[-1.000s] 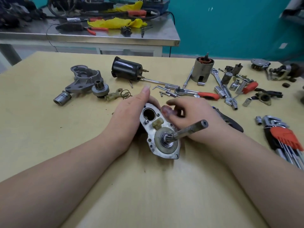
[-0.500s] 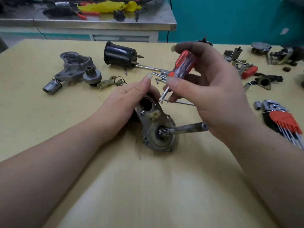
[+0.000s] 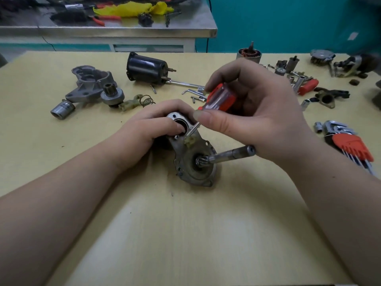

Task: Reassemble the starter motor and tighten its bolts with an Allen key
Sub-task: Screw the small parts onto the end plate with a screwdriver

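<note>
On the yellow worktable (image 3: 185, 234), near its centre, the partly assembled starter motor (image 3: 191, 159) is lying on its side, mounting plate facing the camera. Its splined output shaft (image 3: 231, 155) is pointing right, the far end sitting just under the heel of the right hand (image 3: 257, 112).

Left hand (image 3: 152, 129) is gripping the upper end of the housing: fingers curled over the top edge, thumb tip pressing into the round bore of the plate.

Right hand is holding a red-handled screwdriver (image 3: 220, 98). Thumb and fingers are closed around the handle, pinching it; the index fingertip is lying along the lower end of the handle. The metal blade is angling down-left, its tip meeting the plate beside a small yellowish plastic piece (image 3: 190, 139). Exact contact point of the tip: cannot tell.

Other items lying on the table:
- grey cast nose housing (image 3: 90, 81), far left, with a pinion gear (image 3: 112, 94) just beside it and a metal sleeve (image 3: 61, 109) near its lower end
- black cylindrical motor can (image 3: 147, 68), behind the hands
- small spring (image 3: 147, 100), near the pinion gear
- armature with copper windings (image 3: 249, 53), behind the right hand
- Allen key set in a red holder (image 3: 350, 143), right edge, well apart from the motor.
</note>
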Available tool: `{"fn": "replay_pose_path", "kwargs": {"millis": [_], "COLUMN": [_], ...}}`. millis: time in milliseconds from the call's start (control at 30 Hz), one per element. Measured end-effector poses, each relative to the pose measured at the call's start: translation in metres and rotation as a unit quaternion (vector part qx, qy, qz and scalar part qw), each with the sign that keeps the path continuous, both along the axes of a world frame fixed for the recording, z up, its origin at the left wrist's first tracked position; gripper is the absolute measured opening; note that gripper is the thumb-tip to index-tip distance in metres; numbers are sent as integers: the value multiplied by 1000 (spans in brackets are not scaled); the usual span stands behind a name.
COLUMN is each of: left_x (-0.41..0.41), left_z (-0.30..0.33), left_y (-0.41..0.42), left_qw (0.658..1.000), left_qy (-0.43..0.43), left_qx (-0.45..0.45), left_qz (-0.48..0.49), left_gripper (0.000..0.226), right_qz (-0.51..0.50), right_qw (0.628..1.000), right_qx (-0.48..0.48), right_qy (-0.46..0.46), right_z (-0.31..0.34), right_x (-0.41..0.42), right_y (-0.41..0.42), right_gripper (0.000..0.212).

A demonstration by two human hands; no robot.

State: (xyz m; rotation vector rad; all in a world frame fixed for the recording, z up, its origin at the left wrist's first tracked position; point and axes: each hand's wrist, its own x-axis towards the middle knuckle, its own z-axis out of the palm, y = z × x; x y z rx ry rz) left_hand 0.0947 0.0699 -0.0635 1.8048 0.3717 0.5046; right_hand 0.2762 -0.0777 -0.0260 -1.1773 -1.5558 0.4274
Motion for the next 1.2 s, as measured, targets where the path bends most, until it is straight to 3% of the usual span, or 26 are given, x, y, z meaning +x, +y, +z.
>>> {"fn": "replay_pose_path", "kwargs": {"millis": [967,1200], "left_x": [0,-1], "left_z": [8,8], "left_y": [-8,-8], "left_qw": [1000,999], "left_qy": [12,16], "left_qx": [-2,7], "left_qz": [24,36], "left_gripper": [26,40], "right_qz": [65,73], "right_qw": [997,997], "right_qx": [3,-1], "right_qy": [-38,-32], "right_z": [1,2], "right_x": [3,1], "right_y": [2,1], "right_gripper": [34,36]}}
